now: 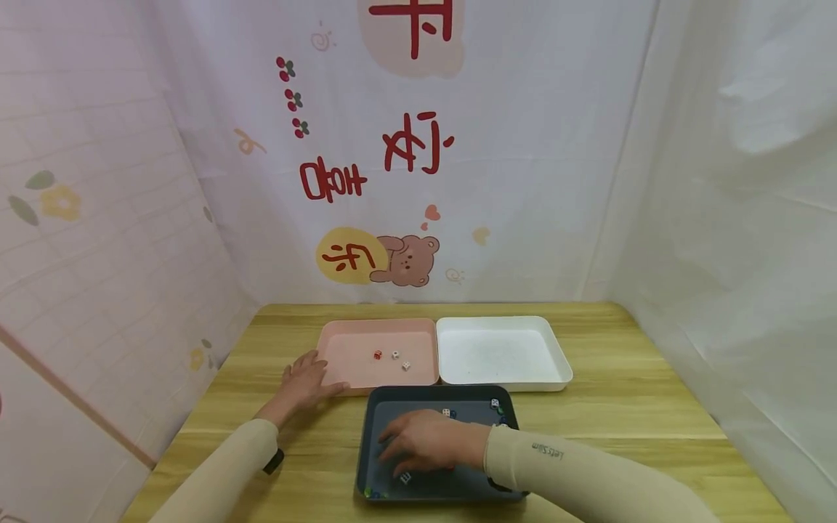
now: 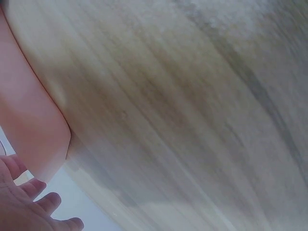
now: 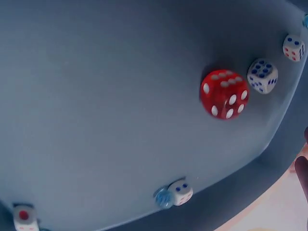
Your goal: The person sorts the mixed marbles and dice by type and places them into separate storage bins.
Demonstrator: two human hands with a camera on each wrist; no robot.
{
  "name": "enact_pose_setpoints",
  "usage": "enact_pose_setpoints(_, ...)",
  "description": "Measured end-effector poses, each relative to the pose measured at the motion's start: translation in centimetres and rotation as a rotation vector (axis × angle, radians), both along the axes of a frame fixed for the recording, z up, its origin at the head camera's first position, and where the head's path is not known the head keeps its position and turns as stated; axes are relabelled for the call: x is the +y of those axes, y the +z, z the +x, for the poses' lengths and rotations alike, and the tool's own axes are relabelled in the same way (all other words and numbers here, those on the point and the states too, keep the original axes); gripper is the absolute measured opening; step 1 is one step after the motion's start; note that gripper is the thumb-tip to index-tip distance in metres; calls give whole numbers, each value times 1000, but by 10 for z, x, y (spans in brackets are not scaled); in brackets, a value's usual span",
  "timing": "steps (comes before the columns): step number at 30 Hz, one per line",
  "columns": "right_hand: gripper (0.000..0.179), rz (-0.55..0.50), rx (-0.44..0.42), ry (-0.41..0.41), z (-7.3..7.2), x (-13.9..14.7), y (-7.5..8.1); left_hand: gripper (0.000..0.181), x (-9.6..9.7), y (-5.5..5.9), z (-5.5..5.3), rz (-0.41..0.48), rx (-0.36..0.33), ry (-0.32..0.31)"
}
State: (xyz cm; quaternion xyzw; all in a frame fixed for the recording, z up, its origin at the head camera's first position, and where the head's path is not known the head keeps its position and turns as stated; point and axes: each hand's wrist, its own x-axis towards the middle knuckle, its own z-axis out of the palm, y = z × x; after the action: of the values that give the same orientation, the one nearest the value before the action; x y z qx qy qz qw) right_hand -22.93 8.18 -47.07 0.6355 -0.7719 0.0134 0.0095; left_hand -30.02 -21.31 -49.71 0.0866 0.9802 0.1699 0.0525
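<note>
My left hand (image 1: pixel 307 383) rests at the front left corner of a pink tray (image 1: pixel 346 341), fingers spread along its side. In the left wrist view, its fingertips lie by the pink wall (image 2: pixel 29 106). My right hand (image 1: pixel 426 439) is palm down over a dark blue-grey tray (image 1: pixel 400 408), fingers loosely bent, nothing visible between them. A white die (image 1: pixel 405 477) lies just below its fingertips. The right wrist view shows a large red die (image 3: pixel 224 94) beside a white die with blue pips (image 3: pixel 263 76), and a blue bead (image 3: pixel 164 198) against another white die (image 3: pixel 181 192).
Inside the pink tray lie a small red die (image 1: pixel 378 355) and two white dice (image 1: pixel 395 355). A white tray (image 1: pixel 500 349) stands to its right, behind the dark tray. More dice and beads sit along the dark tray's right side. White cloth (image 1: pixel 523 181) surrounds the wooden table (image 1: pixel 628 407).
</note>
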Motion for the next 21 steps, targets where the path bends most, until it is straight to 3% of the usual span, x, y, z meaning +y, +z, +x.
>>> enact_pose_setpoints(14, 27, 53, -10, 51, 6, -11, -21, 88, -1, -3, 0, -15, 3, 0)
enact_pose_setpoints(21, 25, 83, 8, 61, 8, -15, -22, 84, 0, -3, 0, -14, 12, 0)
